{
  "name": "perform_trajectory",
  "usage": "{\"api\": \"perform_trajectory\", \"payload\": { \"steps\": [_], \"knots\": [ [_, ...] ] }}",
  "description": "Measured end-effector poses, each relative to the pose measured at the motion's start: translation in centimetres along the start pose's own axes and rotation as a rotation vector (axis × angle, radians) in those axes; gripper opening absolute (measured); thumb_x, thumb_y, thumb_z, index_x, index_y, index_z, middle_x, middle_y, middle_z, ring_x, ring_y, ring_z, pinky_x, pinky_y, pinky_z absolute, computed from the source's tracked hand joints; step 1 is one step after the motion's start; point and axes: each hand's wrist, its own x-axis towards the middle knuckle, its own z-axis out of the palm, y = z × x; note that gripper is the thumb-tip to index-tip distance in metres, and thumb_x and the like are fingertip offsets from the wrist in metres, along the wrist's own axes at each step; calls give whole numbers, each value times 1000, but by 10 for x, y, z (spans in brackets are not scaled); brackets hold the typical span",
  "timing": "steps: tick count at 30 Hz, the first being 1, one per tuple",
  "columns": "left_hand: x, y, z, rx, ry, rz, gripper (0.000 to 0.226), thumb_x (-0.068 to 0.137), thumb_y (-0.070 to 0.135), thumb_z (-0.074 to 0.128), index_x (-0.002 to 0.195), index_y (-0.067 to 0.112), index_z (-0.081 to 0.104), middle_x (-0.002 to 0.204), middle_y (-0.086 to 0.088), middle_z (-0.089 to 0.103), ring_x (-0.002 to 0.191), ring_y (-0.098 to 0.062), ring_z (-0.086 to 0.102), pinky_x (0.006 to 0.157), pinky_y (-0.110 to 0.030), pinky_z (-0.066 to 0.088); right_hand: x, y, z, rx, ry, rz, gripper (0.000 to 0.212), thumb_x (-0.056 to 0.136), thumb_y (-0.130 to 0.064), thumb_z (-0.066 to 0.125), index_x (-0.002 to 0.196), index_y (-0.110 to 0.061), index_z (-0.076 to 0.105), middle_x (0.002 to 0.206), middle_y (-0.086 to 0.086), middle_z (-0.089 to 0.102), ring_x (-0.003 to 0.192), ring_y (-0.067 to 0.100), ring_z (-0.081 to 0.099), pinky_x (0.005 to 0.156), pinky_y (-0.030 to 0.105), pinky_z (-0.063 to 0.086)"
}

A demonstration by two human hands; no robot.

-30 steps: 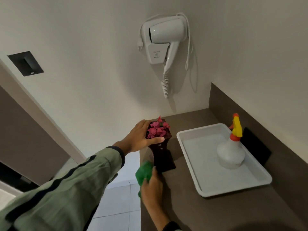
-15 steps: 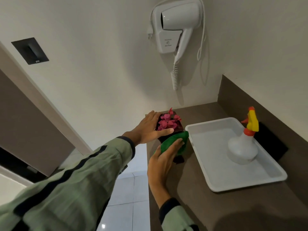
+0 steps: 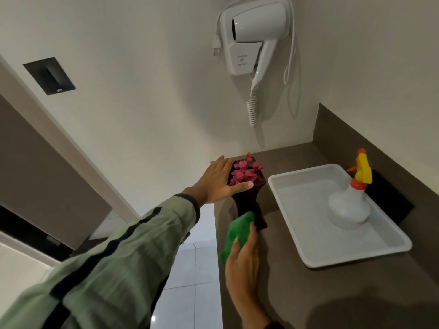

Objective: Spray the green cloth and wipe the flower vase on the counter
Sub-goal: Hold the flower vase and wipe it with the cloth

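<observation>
A dark vase (image 3: 247, 200) with pink flowers (image 3: 244, 173) stands near the left edge of the brown counter (image 3: 308, 293). My left hand (image 3: 219, 181) grips the vase's rim from the left side, thumb across the front. My right hand (image 3: 243, 260) presses a green cloth (image 3: 237, 233) against the lower front of the vase, near its base. A white spray bottle (image 3: 349, 207) with a yellow and orange head stands upright in a white tray (image 3: 297, 233) to the right.
A white hair dryer (image 3: 254, 32) hangs on the wall above the counter, its coiled cord dangling. A dark backsplash (image 3: 380, 148) runs along the right. The counter's left edge drops to a tiled floor (image 3: 190, 269). A black wall plate (image 3: 48, 76) sits at upper left.
My right hand has slid the green cloth down from the vase's upper part to its base. My left hand stays on the rim.
</observation>
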Motion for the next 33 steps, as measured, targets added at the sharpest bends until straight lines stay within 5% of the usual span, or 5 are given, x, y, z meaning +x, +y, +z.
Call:
{"api": "perform_trajectory", "payload": {
  "steps": [10, 17, 24, 30, 33],
  "knots": [
    [3, -6, 6, 134, -6, 17, 108, 78, 83, 34, 157, 17, 1, 167, -7, 1, 153, -23, -6, 121, -47, -2, 43, -1, 23, 37, 108, 90, 60, 95, -8, 52, 148, -10, 25, 149, 24, 38, 125, 44, 51, 95, 57, 51],
    [-3, 4, 0, 150, -15, -11, 108, 76, 83, 33, 157, 21, -3, 167, -8, -5, 152, -23, -12, 121, -49, -6, 5, 4, 20, 81, -202, 53, 51, 95, -7, 52, 143, -17, 38, 147, 14, 43, 133, 30, 44, 105, 36, 44],
    [-100, 35, 28, -345, 724, -100, 59, 91, 57, 51, 141, 26, 41, 145, -1, 47, 136, -12, 37, 111, -34, 32, 33, 16, -98, 353, -217, 280, 36, 82, -9, 72, 108, -23, 52, 104, 2, 62, 89, 15, 60, 76, 25, 46],
    [-132, 103, 102, -1106, 124, -372, 66, 78, 60, 65, 133, 34, 39, 123, 1, 63, 100, -9, 69, 85, -27, 59, 84, 27, -181, 723, -388, 460, 35, 74, -17, 73, 106, -8, 63, 101, 21, 74, 92, 40, 71, 78, 50, 60],
    [-102, 124, 122, -1221, 129, -409, 62, 84, 35, 74, 133, 23, 38, 110, -2, 65, 84, -13, 75, 71, -29, 62, 105, 32, -196, 606, -310, 398, 28, 81, -16, 72, 107, -12, 62, 101, 19, 74, 91, 35, 72, 77, 46, 61]
  ]
}}
